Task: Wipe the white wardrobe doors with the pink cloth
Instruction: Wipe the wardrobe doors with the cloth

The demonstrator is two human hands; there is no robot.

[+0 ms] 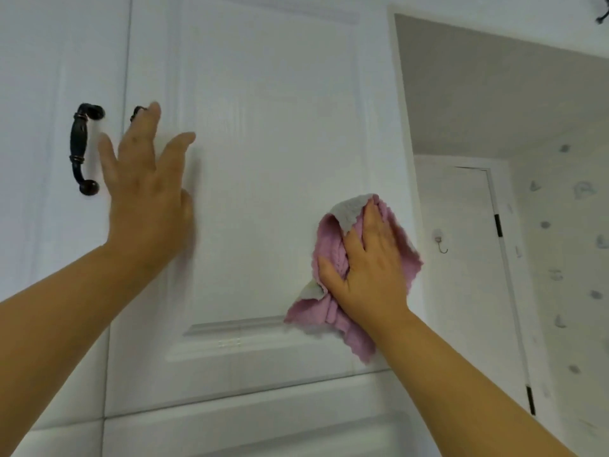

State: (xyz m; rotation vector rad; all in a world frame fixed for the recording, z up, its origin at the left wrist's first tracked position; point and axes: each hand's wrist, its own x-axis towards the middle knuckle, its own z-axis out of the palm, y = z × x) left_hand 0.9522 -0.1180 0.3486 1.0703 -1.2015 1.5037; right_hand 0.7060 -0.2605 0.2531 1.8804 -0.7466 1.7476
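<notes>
- Right hand (369,258) laid flat on the pink cloth (333,262), fingers (370,212) straight and close together, thumb spread out to the left over the bunched fabric; pressing rather than gripping.
- Pink cloth crumpled against the lower right part of the white wardrobe door (263,159), near that door's right edge, with pale grey backing showing at its top and at a fold on the left.
- Lower tail of the cloth hanging over the raised moulding (230,324) at the bottom of the door's inner panel.
- Left hand (148,189) raised against the same door near its left edge, fingers (178,143) spread and straight, released, holding nothing; slightly blurred, so contact with the surface hard to judge.
- Dark curved handle (80,150) on the neighbouring door (49,94) to the left, just beside the left hand and apart from it.
- Tip of a second dark handle (137,112) peeking out behind the left hand's upper fingers.
- Further white panels (230,423) below both doors, across a thin horizontal gap.
- To the right of the wardrobe, a grey ceiling (494,94), a white room door (461,258) with a small wall hook (440,244) beside it, and pale patterned wallpaper (566,258).
</notes>
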